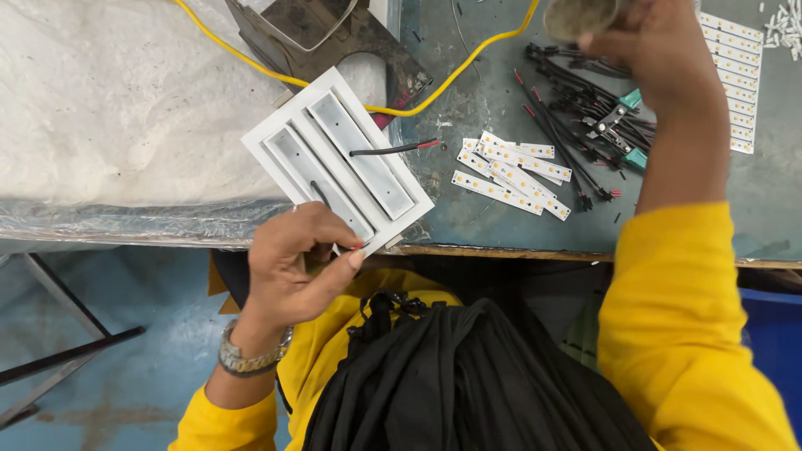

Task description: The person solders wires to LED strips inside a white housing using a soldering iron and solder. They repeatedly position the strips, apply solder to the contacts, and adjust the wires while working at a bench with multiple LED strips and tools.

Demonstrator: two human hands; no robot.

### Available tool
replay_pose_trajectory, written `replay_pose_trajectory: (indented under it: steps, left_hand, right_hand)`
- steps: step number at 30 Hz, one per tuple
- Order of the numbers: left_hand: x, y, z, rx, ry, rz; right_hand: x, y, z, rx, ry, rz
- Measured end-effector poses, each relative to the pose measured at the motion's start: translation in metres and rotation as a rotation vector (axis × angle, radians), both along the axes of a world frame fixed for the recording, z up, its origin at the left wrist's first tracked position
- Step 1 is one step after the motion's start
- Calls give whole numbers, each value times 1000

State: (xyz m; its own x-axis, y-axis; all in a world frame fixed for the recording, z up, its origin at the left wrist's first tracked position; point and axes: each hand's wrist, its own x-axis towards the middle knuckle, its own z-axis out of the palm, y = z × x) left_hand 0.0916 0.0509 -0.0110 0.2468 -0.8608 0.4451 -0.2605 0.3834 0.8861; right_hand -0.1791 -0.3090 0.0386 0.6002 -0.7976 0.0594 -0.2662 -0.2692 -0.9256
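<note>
Fingers (322, 242) of left hand (292, 267) pinching white fixture (338, 159) corner, right hand (660, 50) gripping round container (581, 15), cropped by frame top

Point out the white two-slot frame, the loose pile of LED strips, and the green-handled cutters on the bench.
white two-slot frame (338, 159), head view, on the rib between its two slots.
LED strips (511, 174), head view, on a strip in the middle of the pile.
green-handled cutters (622, 125), head view, on the metal near the pivot.
</note>
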Motion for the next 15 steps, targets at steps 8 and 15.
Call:
replay_pose_trajectory:
  steps: [8, 15]
  left_hand:
    - [-16, -18, 1, -178, -305, 133]
    - [-25, -23, -6, -194, -309, 211]
  right_hand:
    - [60, -31, -20, -68, 113, 78]
    - [5, 26, 6, -345, 282, -46]
